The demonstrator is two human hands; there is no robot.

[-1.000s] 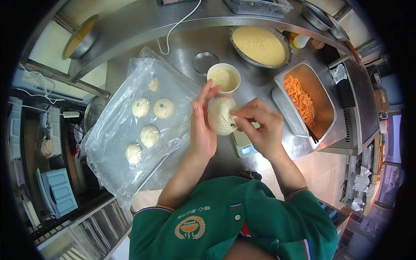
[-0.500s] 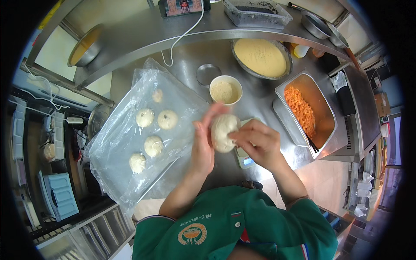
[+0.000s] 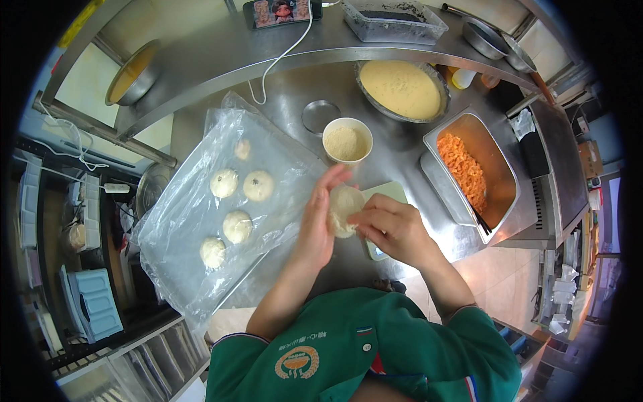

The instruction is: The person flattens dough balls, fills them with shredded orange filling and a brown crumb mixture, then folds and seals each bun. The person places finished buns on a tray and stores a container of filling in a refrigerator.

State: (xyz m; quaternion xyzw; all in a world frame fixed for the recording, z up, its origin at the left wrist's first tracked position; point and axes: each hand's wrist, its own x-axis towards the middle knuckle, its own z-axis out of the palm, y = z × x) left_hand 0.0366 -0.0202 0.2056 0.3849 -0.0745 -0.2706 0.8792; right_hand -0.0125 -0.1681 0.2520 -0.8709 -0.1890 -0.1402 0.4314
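A round white piece of dough (image 3: 345, 209) is held up over the front of the metal table, between my two hands. My left hand (image 3: 317, 224) cups it from the left, fingers pointing up and away. From the right, my right hand (image 3: 396, 230) pinches the dough's edge with thumb and fingertips. Partly hidden behind my right hand lies a pale green kitchen scale (image 3: 390, 192). Just beyond the dough stands a white tub of pale beige powder (image 3: 347, 142). Several dough balls (image 3: 236, 226) rest at the left on a sheet of clear plastic (image 3: 187, 261).
At right stands a deep metal pan (image 3: 507, 194) with shredded orange filling and a dark-handled utensil. A bowl of yellow batter (image 3: 402, 90) sits at the back beneath a raised metal shelf (image 3: 221, 63). The shelf holds a phone (image 3: 280, 12), a plastic tub (image 3: 394, 23) and pans.
The dough has turned in my hands and looks smaller and rounder. My right hand has shifted slightly, still pinching its edge; my left hand stays around it.
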